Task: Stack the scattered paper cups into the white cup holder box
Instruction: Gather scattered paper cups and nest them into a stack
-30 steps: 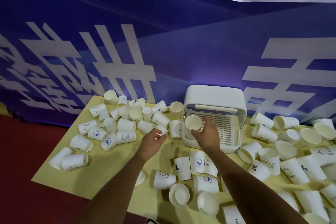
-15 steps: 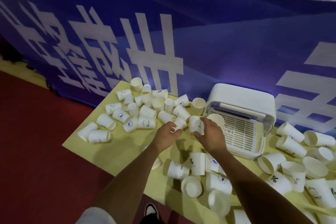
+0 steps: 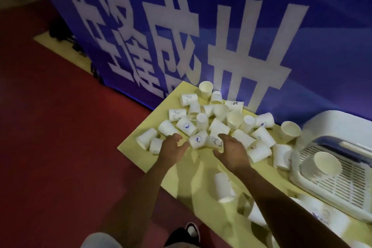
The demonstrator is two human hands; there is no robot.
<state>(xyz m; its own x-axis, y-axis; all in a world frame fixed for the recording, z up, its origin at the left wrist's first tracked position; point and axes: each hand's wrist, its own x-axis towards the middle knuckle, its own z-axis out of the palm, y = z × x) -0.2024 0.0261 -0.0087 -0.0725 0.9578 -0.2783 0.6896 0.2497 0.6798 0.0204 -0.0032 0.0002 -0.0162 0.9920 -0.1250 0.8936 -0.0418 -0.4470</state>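
Note:
Several white paper cups (image 3: 218,127) lie scattered in a heap on the yellow mat (image 3: 181,183). My left hand (image 3: 173,147) hovers open at the heap's near left edge, fingers loosely spread beside a cup with a blue print (image 3: 198,139). My right hand (image 3: 231,152) is open too, its fingers reaching over a cup (image 3: 214,141) lying on its side. Neither hand holds anything. At the right stands the white cup holder box (image 3: 334,183) with a slatted tray; a short stack of cups (image 3: 326,164) sits in it.
A blue banner with large white characters (image 3: 221,36) hangs right behind the mat. Red floor (image 3: 60,147) lies to the left. A lone cup (image 3: 223,187) lies under my right forearm, more cups at lower right. My shoe (image 3: 189,233) shows at the bottom.
My right hand has left the cup in the box and moved left to the heap, now empty. The left hand also shifted toward the heap. The view has turned left.

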